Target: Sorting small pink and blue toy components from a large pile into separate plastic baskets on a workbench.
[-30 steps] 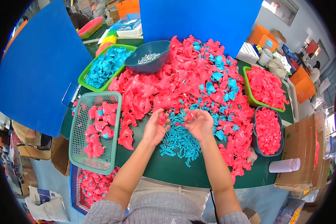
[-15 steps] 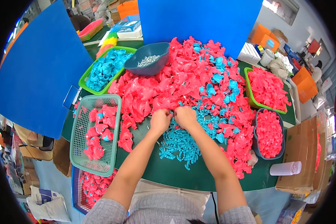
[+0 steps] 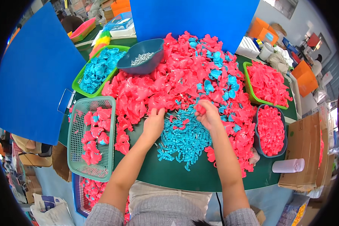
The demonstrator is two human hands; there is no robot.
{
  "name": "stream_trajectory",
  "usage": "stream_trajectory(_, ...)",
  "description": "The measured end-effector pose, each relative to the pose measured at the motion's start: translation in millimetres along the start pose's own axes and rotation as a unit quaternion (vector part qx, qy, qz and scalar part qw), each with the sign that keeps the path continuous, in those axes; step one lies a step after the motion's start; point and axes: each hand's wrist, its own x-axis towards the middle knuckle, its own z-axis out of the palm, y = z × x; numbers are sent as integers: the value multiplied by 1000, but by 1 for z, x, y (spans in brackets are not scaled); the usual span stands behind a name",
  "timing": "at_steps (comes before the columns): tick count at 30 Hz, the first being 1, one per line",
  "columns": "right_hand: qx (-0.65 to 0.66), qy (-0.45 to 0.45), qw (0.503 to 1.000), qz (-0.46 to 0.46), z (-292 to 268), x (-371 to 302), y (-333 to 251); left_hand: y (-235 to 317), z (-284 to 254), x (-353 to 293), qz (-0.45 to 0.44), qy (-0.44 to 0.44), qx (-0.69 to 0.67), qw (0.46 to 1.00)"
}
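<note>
A heap of glossy pink plastic pieces [image 3: 139, 86] covers much of the table, with blue cup-like pieces [image 3: 209, 86] scattered through it. At its near edge is my left hand [image 3: 154, 122], fingertips apart against the pink pieces; nothing shows between them. My right hand [image 3: 210, 116] is closed on a small pink plastic piece [image 3: 200, 110], partly covered by the fingers. Between and below the hands lies a pile of small blue plastic parts [image 3: 182, 139], with a few little pink pieces on top.
At left stand a grey-green basket [image 3: 72, 150] of pink-and-blue pieces and a green basket [image 3: 78, 83] of blue cups. A dark bowl [image 3: 150, 66] of metal screws or pins rests on the heap. At right are a green-rimmed basket [image 3: 252, 90], a dark basin [image 3: 257, 143] and a pale bottle [image 3: 288, 165].
My hands, together before at the heap's edge, have parted. The left moved slightly left; the right moved right and up with a small pink piece. The whole view shifted a little.
</note>
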Motion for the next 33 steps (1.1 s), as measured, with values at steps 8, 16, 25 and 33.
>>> stream_trajectory(8,-657,95,661,-350,9,56,21,4,10,26,27,-18,93,995)
stream_trajectory(16,-663,87,660,-343,0,49,11,-2,-8,16,-5,112,-143,983)
stream_trajectory(25,-260,89,957,-89,-55,-82,-77,144,-8,27,-288,-233,-709,600)
stream_trajectory(33,-654,388,569,-314,-194,-136,-170,363,50,70,-179,-400,-764,474)
